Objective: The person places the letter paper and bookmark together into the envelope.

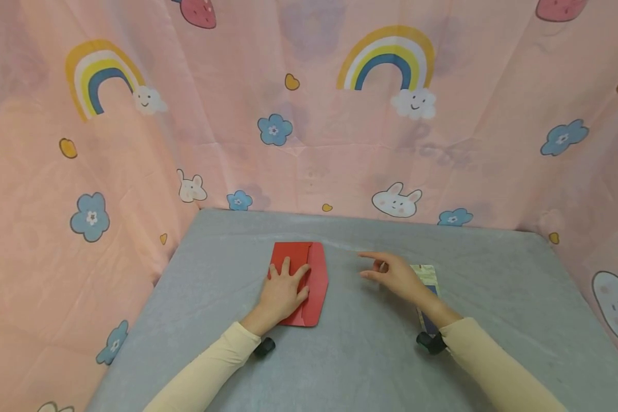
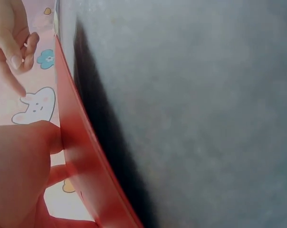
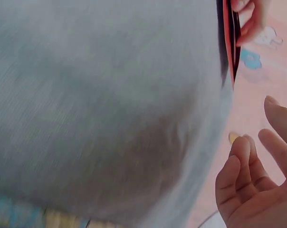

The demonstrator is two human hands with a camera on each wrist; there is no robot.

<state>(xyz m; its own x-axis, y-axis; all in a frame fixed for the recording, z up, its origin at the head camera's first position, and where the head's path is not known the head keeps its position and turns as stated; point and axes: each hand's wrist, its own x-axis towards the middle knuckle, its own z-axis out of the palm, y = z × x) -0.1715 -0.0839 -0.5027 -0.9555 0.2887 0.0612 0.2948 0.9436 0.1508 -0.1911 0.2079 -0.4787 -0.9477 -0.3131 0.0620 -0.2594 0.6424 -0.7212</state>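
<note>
1. While the left hand [image 1: 283, 292] rests on the red envelope [image 1: 316, 292], its fingers are spread apart across the front, touching it and not clamped on it.
2. The envelope lies left of the middle of the grey table [image 1: 226, 257], its long sides running near to far. Its flap is unfolded toward the right; the left wrist view shows a dark shadow along one edge.
3. The right hand [image 1: 393, 280] hangs above the table, to the right of the envelope and well apart from it. Its index finger points left, the thumb stands apart from it, and the other fingers curl loosely with nothing between them.
4. A blue and cream card [image 1: 425, 275] lies right of the envelope, partly hidden in the head view by the right hand and wrist. Its exact kind I cannot tell.
5. Both arms wear cream sleeves [image 1: 206, 366], with a small black device [image 1: 431, 342] at each wrist.
6. On the far side and to the left and right hangs a pink curtain [image 1: 226, 74], printed with rainbows, rabbits, blue flowers and yellow hearts.
</note>
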